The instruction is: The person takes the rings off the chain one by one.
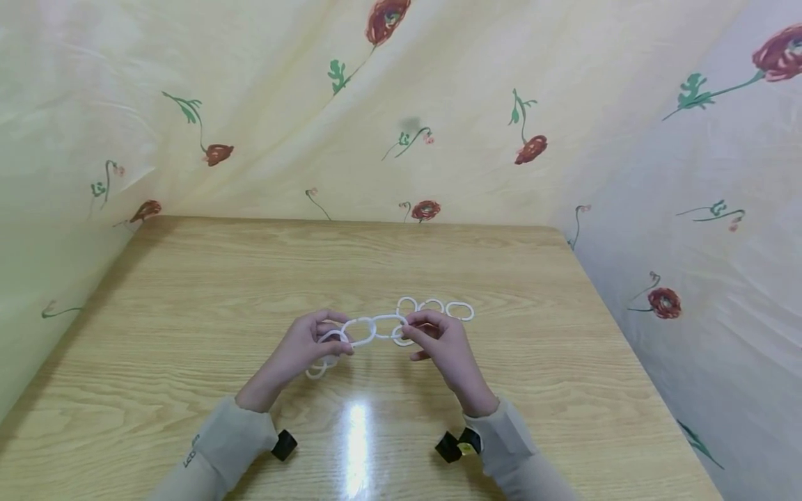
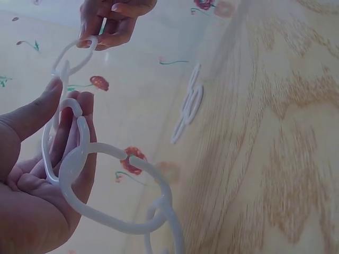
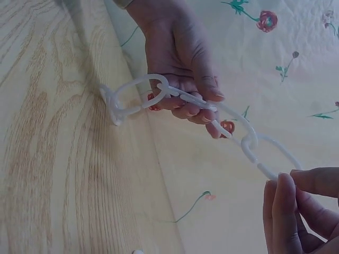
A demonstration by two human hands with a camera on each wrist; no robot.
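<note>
A chain of white plastic oval links (image 2: 132, 228) is held up between both hands, above the table. My left hand (image 1: 307, 342) pinches one link between thumb and fingers, and several joined links hang below its palm. My right hand (image 1: 443, 342) pinches the far end of the chain with thumb and fingertips, as the right wrist view also shows. Another white link edge shows close under the right fingers in the head view; whether it is joined is partly hidden. Behind the right hand, loose white links (image 1: 460, 303) lie in a row on the table.
The wood-grain table (image 1: 250, 271) has a bright light reflection near its front. A flower-printed cloth (image 1: 269, 139) hangs behind and at both sides of it. Small black devices (image 1: 285, 445) are at both wrists, by the light sleeves.
</note>
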